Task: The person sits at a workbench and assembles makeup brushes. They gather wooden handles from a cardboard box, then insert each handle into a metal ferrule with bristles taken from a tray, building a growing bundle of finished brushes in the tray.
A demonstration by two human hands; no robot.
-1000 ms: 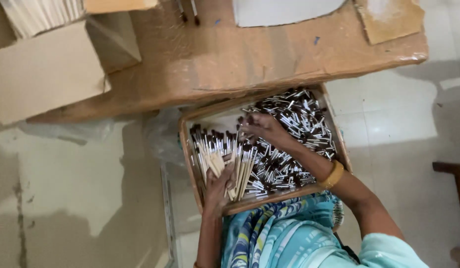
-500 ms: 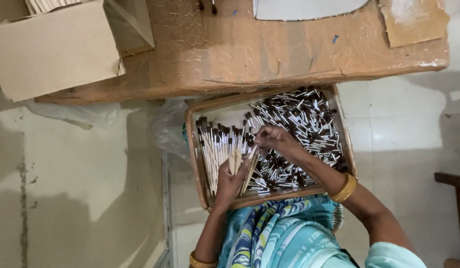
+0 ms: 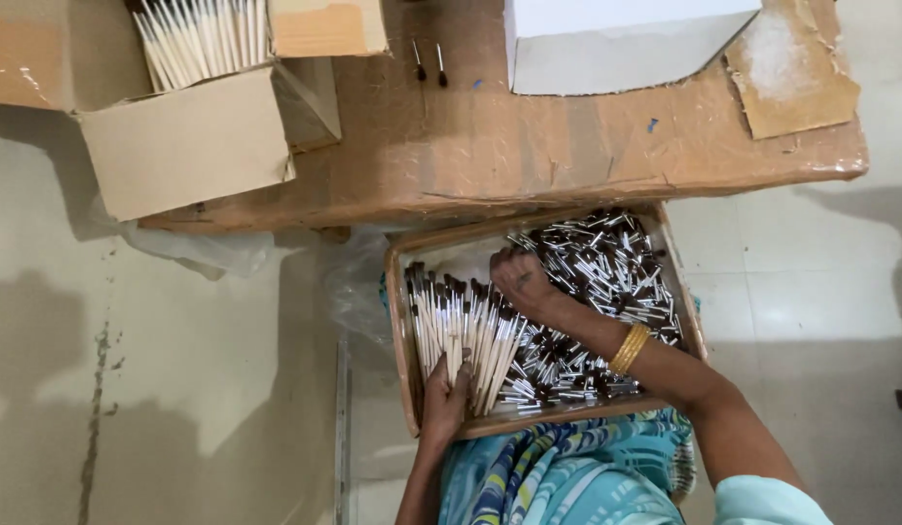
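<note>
From the camera on my head I look straight down into the shallow brown cardboard tray (image 3: 400, 321) on my lap. My left hand (image 3: 445, 403) sits at the near edge of the tray, fingers curled around the lower ends of a bundle of cream-handled brushes with dark tips (image 3: 460, 331); the handles fan up and away from my palm, tips pointing toward the far rim. My right hand (image 3: 522, 280) lies just beyond and to the right of that bundle, palm down, fingers bent into the loose heap of silver-and-black brush ferrules (image 3: 606, 292) that fills the rest of the tray. Whether those fingers have pinched a piece or only rest on the heap I cannot tell; they are hidden under my knuckles. A gold bangle (image 3: 630, 348) rides on that wrist.

Beyond the tray lies the tape-patched brown cardboard worktop (image 3: 529, 146), and far off to the left of my left hand an open cardboard box holding more cream brushes (image 3: 193, 39).

I judge the bundle is the weak point: my left hand grips it only near one end, so the fanned handles could slide apart and scatter into the ferrules. The tray also rests on cloth, so a lean could tip it.
</note>
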